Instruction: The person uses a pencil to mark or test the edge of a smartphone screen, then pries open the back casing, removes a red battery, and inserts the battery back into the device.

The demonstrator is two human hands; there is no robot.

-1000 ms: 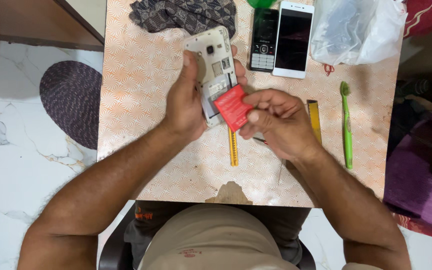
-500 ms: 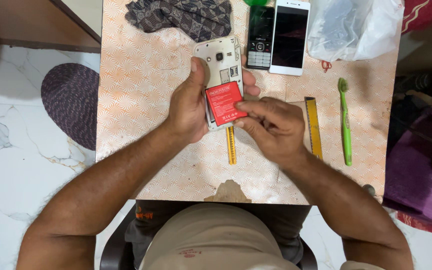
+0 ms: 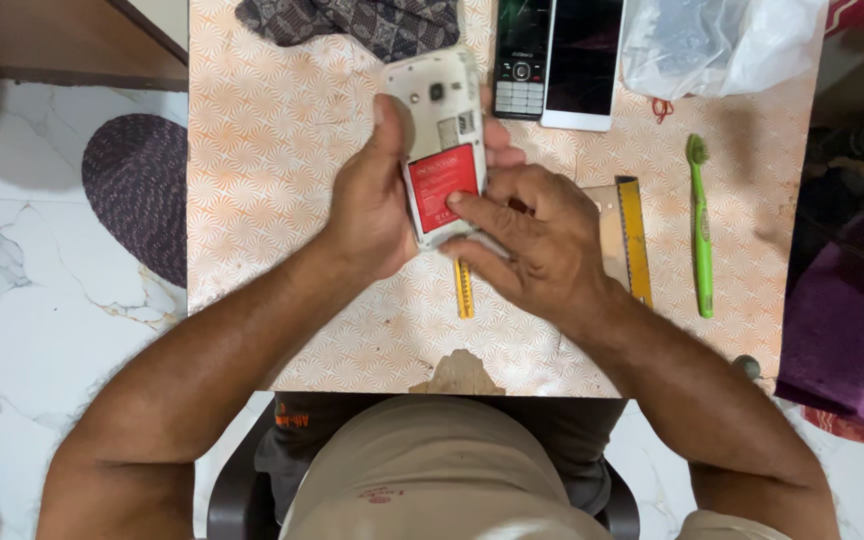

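Here, hands [image 3: 472,215] pressing red battery [image 3: 442,186] into phone [image 3: 439,100]

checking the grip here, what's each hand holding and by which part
Left hand grips the open-backed white phone by its side edges; right hand presses a fingertip on its red battery.

Red battery [image 3: 442,190] lowered from raised tilt, now seated flat in open-backed phone [image 3: 439,130], right hand [image 3: 537,240] fingertip pressing its lower edge
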